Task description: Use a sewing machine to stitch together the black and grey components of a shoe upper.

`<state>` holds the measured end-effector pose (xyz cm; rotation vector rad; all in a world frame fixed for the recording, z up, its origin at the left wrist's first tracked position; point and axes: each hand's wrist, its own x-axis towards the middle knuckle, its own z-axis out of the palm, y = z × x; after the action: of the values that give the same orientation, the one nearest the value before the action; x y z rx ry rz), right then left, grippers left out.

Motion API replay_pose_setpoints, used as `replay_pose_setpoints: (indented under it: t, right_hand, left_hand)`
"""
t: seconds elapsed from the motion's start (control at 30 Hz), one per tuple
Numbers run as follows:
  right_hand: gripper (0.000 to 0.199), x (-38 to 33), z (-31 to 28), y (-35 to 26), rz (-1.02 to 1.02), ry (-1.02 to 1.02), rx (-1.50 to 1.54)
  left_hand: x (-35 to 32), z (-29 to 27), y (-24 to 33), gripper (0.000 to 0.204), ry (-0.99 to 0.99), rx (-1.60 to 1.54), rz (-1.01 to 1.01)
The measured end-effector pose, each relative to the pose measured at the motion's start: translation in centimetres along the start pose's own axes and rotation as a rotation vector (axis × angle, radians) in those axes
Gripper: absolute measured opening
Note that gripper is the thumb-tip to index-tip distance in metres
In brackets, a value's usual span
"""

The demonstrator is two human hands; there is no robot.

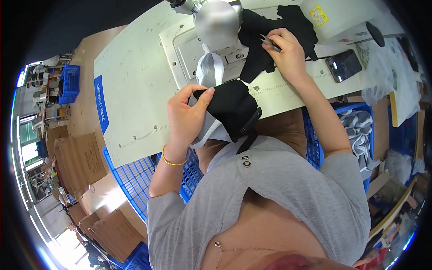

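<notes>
My left hand (188, 110) pinches a black fabric piece (231, 105) between thumb and fingers at the table's front edge. Grey and white fabric (211, 128) hangs beneath it, and a black strap (252, 123) dangles from its right side toward my lap. A grey-white fabric strip (210, 69) runs from there up to the sewing machine (217, 24). In my closed right hand (288, 54) is a small tool with pointed metal tips, like thread snips (264, 39); the fingers cover its rest. That hand is over a heap of black fabric pieces (256, 56) right of the machine.
The sewing table (130, 108) has a ruler marked along its front. A phone (344, 65) lies at its right, beside clear plastic bags (382, 67). Blue baskets (128, 173) stand below, one holding grey-white pieces (357, 130). Cardboard boxes (81, 162) sit on the floor at left.
</notes>
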<state>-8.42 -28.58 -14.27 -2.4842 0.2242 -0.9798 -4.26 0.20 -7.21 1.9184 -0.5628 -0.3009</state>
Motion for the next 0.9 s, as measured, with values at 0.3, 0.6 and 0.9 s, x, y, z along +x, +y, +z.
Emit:
replay_pose_setpoints:
  t: [0.3,0.6,0.9]
  right_hand:
    - [0.017,-0.7,-0.7,-1.4,0.007,-0.022,-0.028]
    - [0.020,-1.2,-1.0,-0.8,-0.080,-0.084,-0.011]
    - [0.020,-1.2,-1.2,-0.9,-0.035,-0.099,-0.002]
  left_hand:
    - [-0.1,0.0,0.1,0.014,0.047,-0.035,-0.046]
    - [-0.2,-0.4,-0.1,0.013,0.047,-0.046,-0.036]
    - [-0.2,-0.8,0.0,0.015,0.051,-0.038,-0.022]
